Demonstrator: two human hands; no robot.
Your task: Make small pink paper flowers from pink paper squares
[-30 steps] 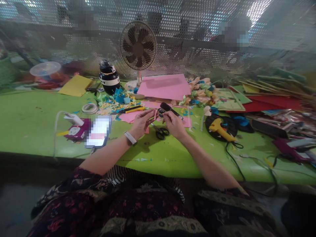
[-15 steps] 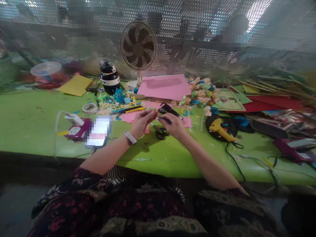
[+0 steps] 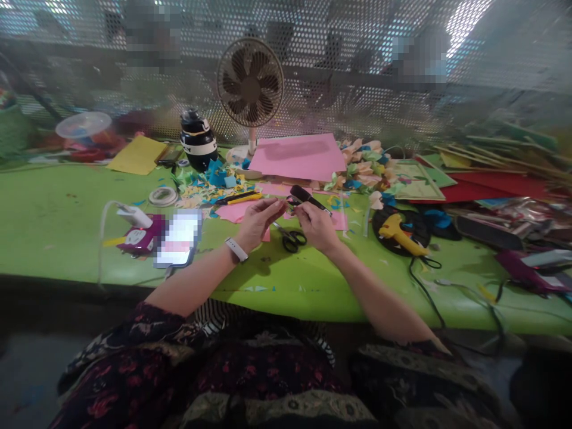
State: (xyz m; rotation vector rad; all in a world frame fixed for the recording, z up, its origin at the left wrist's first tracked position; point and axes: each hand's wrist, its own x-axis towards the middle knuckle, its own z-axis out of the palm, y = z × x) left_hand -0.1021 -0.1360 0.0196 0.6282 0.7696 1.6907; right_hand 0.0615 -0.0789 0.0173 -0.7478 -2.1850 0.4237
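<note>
My left hand (image 3: 259,225), with a white band at its wrist, is closed in a pinch on a small pink paper strip that its fingertips mostly hide. Facing it, my right hand (image 3: 318,227) is also pinched shut, its fingertips close to the left ones; what it grips is too small to make out. Black-handled scissors (image 3: 292,241) lie on the green table (image 3: 277,292) just below and between my hands. Behind my right hand rests a black elongated object (image 3: 308,198). Pink paper (image 3: 233,212) lies behind my left hand, near a yellow-and-black cutter (image 3: 243,198).
A phone (image 3: 177,238) and a purple power socket (image 3: 138,235) stand at left, with a tape roll (image 3: 162,196) behind. At right, a yellow glue gun (image 3: 402,235) lies on a black disc. A fan (image 3: 250,83), black jug (image 3: 198,143) and paper scraps (image 3: 201,186) are at the back.
The pink strip that stood up from my left fingers is now mostly hidden. My right fingers dipped and turned, then came back up near the left fingertips.
</note>
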